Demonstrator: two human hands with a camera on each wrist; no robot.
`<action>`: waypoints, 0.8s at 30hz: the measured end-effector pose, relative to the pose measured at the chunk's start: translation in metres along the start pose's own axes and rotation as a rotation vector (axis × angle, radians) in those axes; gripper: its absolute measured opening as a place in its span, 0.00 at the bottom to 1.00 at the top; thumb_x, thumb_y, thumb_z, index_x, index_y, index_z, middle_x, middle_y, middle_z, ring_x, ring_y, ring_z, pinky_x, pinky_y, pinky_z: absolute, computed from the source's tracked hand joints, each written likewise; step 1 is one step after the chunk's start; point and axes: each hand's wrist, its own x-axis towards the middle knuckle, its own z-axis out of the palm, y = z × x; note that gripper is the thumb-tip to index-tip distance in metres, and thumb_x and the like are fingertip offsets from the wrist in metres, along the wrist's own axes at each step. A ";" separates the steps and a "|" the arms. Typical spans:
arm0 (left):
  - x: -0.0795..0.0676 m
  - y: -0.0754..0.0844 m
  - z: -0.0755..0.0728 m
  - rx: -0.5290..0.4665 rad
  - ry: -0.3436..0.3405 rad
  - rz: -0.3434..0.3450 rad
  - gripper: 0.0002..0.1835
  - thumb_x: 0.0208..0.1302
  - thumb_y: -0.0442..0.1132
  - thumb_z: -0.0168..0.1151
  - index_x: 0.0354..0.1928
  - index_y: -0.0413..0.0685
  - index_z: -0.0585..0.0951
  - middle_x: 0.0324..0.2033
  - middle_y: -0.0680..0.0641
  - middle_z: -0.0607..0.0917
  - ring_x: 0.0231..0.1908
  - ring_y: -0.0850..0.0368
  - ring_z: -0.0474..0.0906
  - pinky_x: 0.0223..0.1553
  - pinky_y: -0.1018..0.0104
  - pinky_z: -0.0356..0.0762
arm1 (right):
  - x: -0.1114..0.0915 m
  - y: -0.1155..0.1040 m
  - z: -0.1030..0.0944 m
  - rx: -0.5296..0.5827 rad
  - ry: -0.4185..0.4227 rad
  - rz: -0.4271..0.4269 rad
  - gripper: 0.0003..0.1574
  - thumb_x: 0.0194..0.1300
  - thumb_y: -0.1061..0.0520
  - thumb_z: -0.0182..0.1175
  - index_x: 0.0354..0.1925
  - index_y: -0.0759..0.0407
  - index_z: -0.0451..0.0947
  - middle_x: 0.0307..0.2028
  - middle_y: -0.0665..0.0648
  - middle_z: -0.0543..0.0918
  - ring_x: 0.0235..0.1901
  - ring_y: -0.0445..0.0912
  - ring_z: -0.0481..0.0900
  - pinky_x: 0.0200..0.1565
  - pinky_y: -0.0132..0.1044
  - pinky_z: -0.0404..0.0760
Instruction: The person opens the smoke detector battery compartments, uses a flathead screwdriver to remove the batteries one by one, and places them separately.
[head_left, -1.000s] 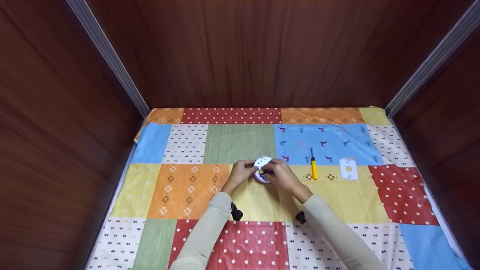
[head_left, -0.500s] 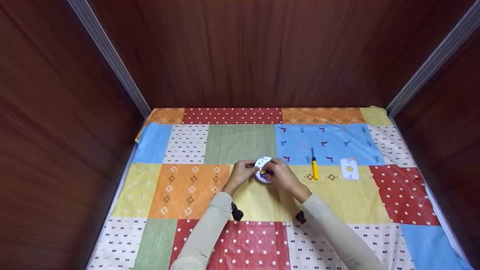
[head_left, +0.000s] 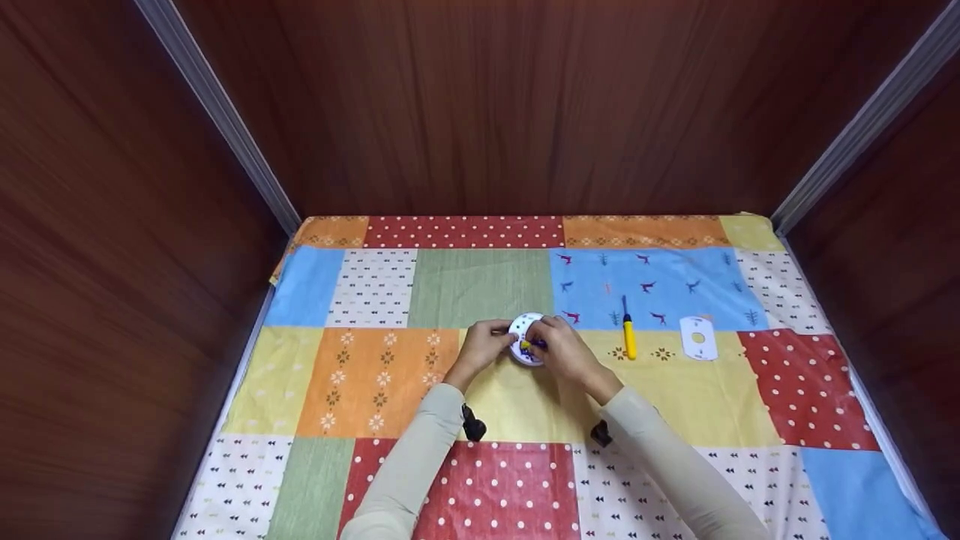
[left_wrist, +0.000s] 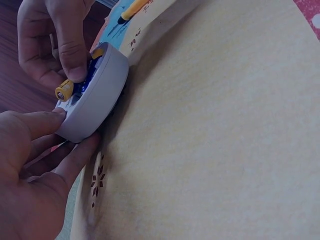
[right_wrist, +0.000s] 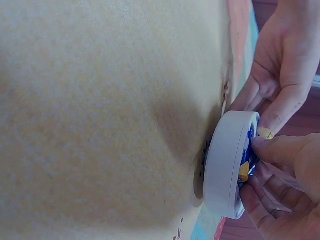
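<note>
A round white device [head_left: 521, 325] with small holes in its face is tilted on the cloth between both hands. My left hand [head_left: 484, 351] grips its left side, thumb on the face and fingers under the rim. My right hand [head_left: 568, 351] pinches a blue battery with a yellow end [left_wrist: 64, 92] at the device's open battery compartment. In the left wrist view that end sticks up out of the compartment, while the right thumb covers much of the blue body. A second yellow battery end [right_wrist: 243, 172] shows inside the compartment in the right wrist view.
To the right lies a screwdriver [head_left: 629, 339] with a yellow handle, its shaft pointing away. Beyond it is a flat white plate [head_left: 699, 351] with a round centre hole. A patchwork cloth [head_left: 375, 480] covers the table, and brown wooden panels [head_left: 480, 112] rise around the back and sides.
The right fingers have shifted slightly at the battery, and a little more of the device's face shows. The left hand keeps its grip; the screwdriver and plate stay put.
</note>
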 end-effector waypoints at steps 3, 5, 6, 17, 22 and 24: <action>0.000 0.000 0.000 0.015 0.000 0.008 0.16 0.70 0.30 0.67 0.57 0.33 0.87 0.50 0.35 0.91 0.47 0.50 0.90 0.45 0.70 0.87 | 0.000 0.000 0.000 -0.001 -0.003 0.005 0.07 0.65 0.67 0.73 0.40 0.63 0.84 0.41 0.61 0.85 0.45 0.58 0.81 0.51 0.53 0.84; 0.000 0.000 -0.001 0.024 -0.001 0.011 0.16 0.70 0.30 0.67 0.57 0.33 0.87 0.50 0.35 0.91 0.48 0.49 0.90 0.45 0.70 0.87 | 0.000 0.000 0.000 -0.006 -0.004 0.001 0.07 0.65 0.67 0.73 0.40 0.63 0.84 0.41 0.61 0.85 0.45 0.57 0.80 0.51 0.53 0.84; 0.000 -0.001 -0.001 0.028 0.000 0.013 0.16 0.70 0.30 0.67 0.57 0.33 0.87 0.50 0.35 0.91 0.48 0.49 0.90 0.45 0.70 0.87 | 0.000 0.001 0.000 -0.008 -0.002 -0.004 0.07 0.65 0.67 0.73 0.40 0.63 0.84 0.41 0.61 0.85 0.44 0.57 0.81 0.50 0.53 0.84; 0.000 -0.003 -0.001 0.006 -0.006 0.005 0.16 0.70 0.30 0.67 0.57 0.33 0.88 0.50 0.35 0.91 0.46 0.53 0.89 0.44 0.71 0.86 | -0.001 0.000 -0.001 0.009 -0.006 0.004 0.07 0.66 0.67 0.72 0.41 0.64 0.84 0.41 0.62 0.85 0.45 0.57 0.81 0.51 0.53 0.84; 0.000 -0.001 -0.001 0.000 -0.008 0.007 0.16 0.70 0.30 0.67 0.56 0.33 0.88 0.50 0.35 0.91 0.44 0.57 0.87 0.42 0.72 0.86 | 0.000 0.000 -0.001 0.008 0.032 -0.044 0.07 0.65 0.67 0.73 0.39 0.64 0.83 0.39 0.62 0.84 0.42 0.57 0.80 0.48 0.54 0.82; 0.000 -0.001 0.000 -0.012 -0.010 0.007 0.15 0.70 0.30 0.66 0.56 0.32 0.87 0.50 0.35 0.91 0.43 0.58 0.87 0.43 0.71 0.87 | 0.000 0.000 -0.002 0.008 0.039 -0.045 0.07 0.65 0.66 0.72 0.39 0.64 0.83 0.39 0.61 0.84 0.42 0.57 0.80 0.48 0.53 0.82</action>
